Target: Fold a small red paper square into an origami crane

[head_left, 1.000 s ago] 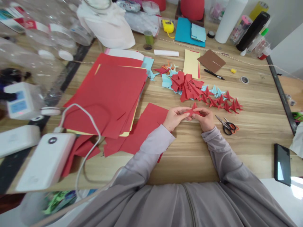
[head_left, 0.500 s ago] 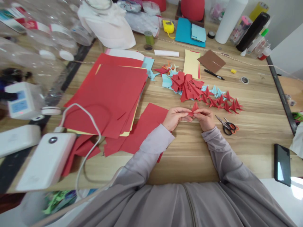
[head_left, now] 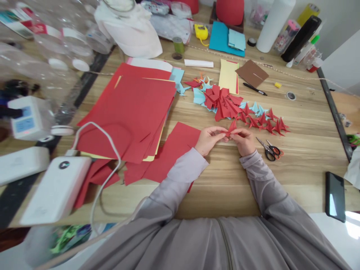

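Both of my hands meet over the wooden table (head_left: pixel 303 127), pinching one small folded red paper piece (head_left: pixel 231 127) between their fingertips. My left hand (head_left: pixel 209 138) grips its left side and my right hand (head_left: pixel 244 141) its right side; a pointed flap sticks up between them. Just behind lies a heap of finished red and light-blue folded paper shapes (head_left: pixel 225 103), trailing right in a row (head_left: pixel 264 122). A red paper sheet (head_left: pixel 174 150) lies under my left wrist.
A big stack of red sheets (head_left: pixel 129 112) covers the left middle. Scissors (head_left: pixel 269 149) lie right of my right hand, a phone (head_left: pixel 335 195) at the near right edge. A white device with cable (head_left: pixel 56 189) sits near left. Bottles, rolls and coloured paper crowd the far edge.
My fingers have worked the red piece: its pointed flap now stands up higher between the hands. The hands stay in the same spot.
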Tool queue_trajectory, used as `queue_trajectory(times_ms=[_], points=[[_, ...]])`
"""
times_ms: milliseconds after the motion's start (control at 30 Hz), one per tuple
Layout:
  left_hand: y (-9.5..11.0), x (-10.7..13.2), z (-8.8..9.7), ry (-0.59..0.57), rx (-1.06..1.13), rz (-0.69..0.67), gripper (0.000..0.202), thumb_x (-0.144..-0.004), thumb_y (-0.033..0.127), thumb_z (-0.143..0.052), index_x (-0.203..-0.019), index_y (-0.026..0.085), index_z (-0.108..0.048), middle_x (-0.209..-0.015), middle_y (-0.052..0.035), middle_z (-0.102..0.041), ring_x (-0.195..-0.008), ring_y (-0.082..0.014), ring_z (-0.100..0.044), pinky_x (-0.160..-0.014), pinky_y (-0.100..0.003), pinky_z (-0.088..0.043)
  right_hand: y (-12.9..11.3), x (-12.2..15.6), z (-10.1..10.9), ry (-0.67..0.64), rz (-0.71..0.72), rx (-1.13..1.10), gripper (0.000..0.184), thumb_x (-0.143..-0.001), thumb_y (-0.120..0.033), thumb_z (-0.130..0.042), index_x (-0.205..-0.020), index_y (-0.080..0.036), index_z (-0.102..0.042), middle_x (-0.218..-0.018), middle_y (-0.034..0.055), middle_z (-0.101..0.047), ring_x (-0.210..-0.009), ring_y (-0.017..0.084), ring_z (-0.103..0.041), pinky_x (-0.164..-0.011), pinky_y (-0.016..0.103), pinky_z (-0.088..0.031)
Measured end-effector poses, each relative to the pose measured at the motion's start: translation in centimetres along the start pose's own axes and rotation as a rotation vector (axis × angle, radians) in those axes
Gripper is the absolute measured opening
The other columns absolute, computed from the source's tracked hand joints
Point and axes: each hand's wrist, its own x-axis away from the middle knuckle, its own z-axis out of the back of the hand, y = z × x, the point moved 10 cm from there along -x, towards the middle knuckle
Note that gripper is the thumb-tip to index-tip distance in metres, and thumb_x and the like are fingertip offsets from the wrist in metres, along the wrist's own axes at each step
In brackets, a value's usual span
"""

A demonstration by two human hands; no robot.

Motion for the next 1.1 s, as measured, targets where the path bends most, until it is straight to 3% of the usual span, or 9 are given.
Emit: queue_trajectory(times_ms=[333, 500, 900, 1100], points=[[-0.63, 0.05, 0.32, 0.027, 0.074, 0.095, 0.015, -0.057, 0.021, -0.074, -0.069, 0.012, -0.071, -0.053, -0.0039, -0.067, -0.05, -0.0169, -0.065, -0.06, -0.032, -0.054, 0.03, 0.05, 0.01, -0.031, 0.02, 0.08, 0.009, -0.057, -0.02, -0.077, -0.064, -0.022, -0.073, -0.057, -0.0022, -0.068, -0.056, 0.013, -0.061, -0.06, 0.03, -0.049], [-0.92, 0.07, -0.01, 0.003, 0.169, 0.141, 0.021, -0.058, 0.02, -0.072, -0.077, 0.01, -0.072, -0.066, -0.0075, -0.072, -0.051, -0.0189, -0.066, -0.057, -0.034, -0.053, 0.09, -0.09, 0.25, -0.006, -0.008, 0.029, 0.009, -0.056, -0.017, -0.075, -0.062, -0.023, -0.072, -0.055, -0.0029, -0.067, -0.053, 0.013, -0.059, -0.058, 0.029, -0.048], [-0.57, 0.05, -0.01, 0.001, 0.248, 0.128, 0.03, -0.067, 0.024, -0.063, -0.093, 0.009, -0.067, -0.067, -0.0075, -0.071, -0.056, -0.02, -0.067, -0.059, -0.035, -0.055, 0.04, 0.0, 0.38, 0.044, -0.059, -0.002, 0.01, -0.053, -0.018, -0.075, -0.061, -0.022, -0.07, -0.056, -0.0029, -0.066, -0.052, 0.012, -0.058, -0.056, 0.029, -0.047], [-0.24, -0.05, 0.42, 0.04, 0.153, 0.057, 0.022, -0.062, 0.021, -0.069, -0.081, 0.011, -0.067, -0.065, -0.0035, -0.069, -0.058, -0.0162, -0.066, -0.063, -0.032, -0.054, -0.07, -0.04, 0.46, 0.054, -0.049, -0.011, 0.01, -0.051, -0.019, -0.075, -0.06, -0.023, -0.071, -0.054, -0.0037, -0.066, -0.05, 0.012, -0.057, -0.055, 0.028, -0.046]])
